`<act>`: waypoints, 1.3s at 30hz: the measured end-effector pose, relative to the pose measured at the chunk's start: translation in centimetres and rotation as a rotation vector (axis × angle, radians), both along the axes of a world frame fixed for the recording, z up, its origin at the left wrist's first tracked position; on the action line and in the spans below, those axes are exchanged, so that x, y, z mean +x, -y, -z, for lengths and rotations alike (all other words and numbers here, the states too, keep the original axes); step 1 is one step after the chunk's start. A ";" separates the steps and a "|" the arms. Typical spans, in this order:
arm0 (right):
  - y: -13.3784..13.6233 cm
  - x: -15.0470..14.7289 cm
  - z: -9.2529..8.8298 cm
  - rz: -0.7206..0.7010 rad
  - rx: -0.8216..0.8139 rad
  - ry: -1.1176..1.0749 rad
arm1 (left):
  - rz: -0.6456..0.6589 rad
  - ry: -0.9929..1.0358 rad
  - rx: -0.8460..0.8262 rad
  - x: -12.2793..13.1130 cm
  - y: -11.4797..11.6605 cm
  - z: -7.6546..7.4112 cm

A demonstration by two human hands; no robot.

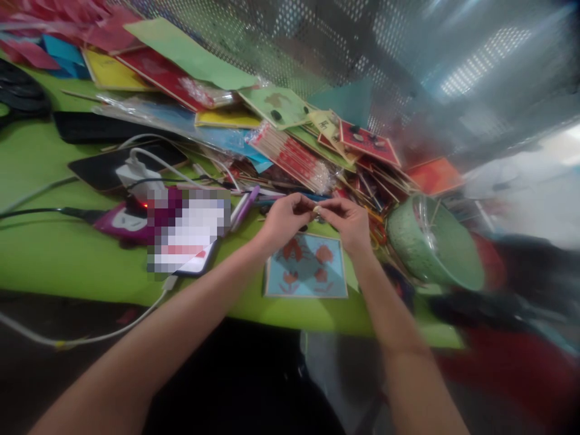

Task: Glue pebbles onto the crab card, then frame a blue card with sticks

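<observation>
Cream piece sits pinched between left hand and right hand.

light was dim and uneven, with white glare at the far right; the edges smeared and stretched, and mosaic blocks covered the glowing phone.

1. Purple power strip with a white charger, on a bright green tablecloth, left.
2. Round pale-green tub, right.
3. Clear-wrapped bundle of red-and-white sticks, towards the back.
</observation>
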State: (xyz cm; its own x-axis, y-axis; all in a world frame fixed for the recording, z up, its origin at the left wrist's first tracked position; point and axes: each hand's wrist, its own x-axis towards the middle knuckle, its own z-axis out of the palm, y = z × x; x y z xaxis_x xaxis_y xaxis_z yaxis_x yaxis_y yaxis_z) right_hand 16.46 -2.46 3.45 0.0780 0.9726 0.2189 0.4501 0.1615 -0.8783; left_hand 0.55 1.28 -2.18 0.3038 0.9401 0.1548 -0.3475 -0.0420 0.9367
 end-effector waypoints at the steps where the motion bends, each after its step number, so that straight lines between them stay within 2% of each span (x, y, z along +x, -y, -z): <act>1: 0.1 0.0 0.1 0.005 0.010 0.017 | -0.010 -0.016 0.018 0.0 0.0 0.0; 5: 0.2 -0.2 0.1 0.021 0.042 0.046 | -0.028 -0.070 0.053 0.1 0.0 0.0; 16: -0.1 0.6 0.1 -0.032 -0.008 -0.054 | 0.068 -0.006 -0.047 0.2 -0.1 0.1; 20: 0.0 0.6 0.4 -0.052 0.039 -0.051 | 0.054 -0.027 -0.027 0.1 -0.1 0.2; 22: 0.2 0.6 0.6 -0.051 0.114 0.039 | 0.039 -0.059 -0.007 0.1 -0.1 0.2; 27: 0.7 0.5 0.7 -0.049 0.364 0.452 | -0.013 -0.110 0.013 0.2 -0.1 0.4; 31: 0.8 0.5 0.6 -0.044 0.430 0.684 | -0.024 -0.102 0.009 0.3 -0.2 0.6; 35: 0.8 0.6 0.6 -0.028 0.428 0.795 | -0.019 -0.115 0.008 0.3 -0.3 0.8; 39: 0.7 0.7 0.7 -0.025 0.413 0.753 | -0.022 -0.141 0.010 0.2 -0.2 0.7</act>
State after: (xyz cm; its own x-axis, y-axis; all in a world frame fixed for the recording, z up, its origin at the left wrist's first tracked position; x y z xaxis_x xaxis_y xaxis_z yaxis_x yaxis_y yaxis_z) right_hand 17.19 -3.16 2.77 -0.2507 0.8032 0.5404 0.8816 0.4201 -0.2154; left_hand 0.74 1.51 -2.86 0.3025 0.9454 0.1214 -0.2114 -0.0576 0.9757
